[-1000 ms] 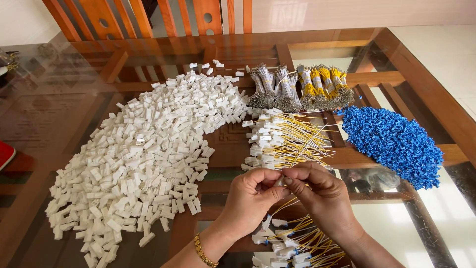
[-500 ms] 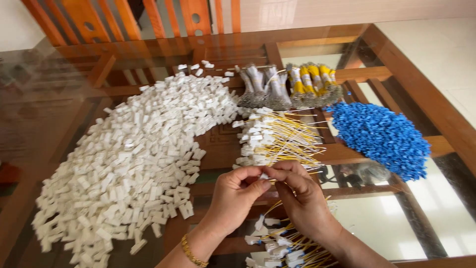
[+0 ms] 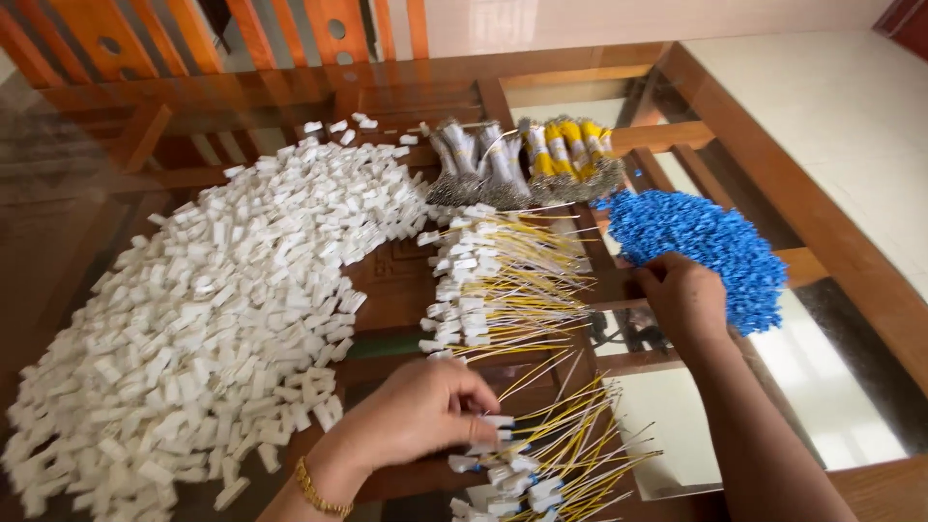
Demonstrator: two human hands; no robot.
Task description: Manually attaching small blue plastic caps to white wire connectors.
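My left hand [image 3: 416,416] was curled over the near heap of finished wires [image 3: 551,454], thumb and fingertips pinched on a white connector [image 3: 498,421] with its yellow lead trailing off to the right; I judged it best to lay that piece down with its white end toward the others so the heap stayed combed and easy to count. My right hand [image 3: 686,300] rested knuckles-up at the near edge of the blue pile of small plastic pieces [image 3: 706,242], fingers tucked under, so I cannot tell whether it had one in its grip. The big heap of white housings [image 3: 193,309] lay to the left on the glass-topped table [image 3: 851,406], a second fan of yellow wires [image 3: 503,290] between.
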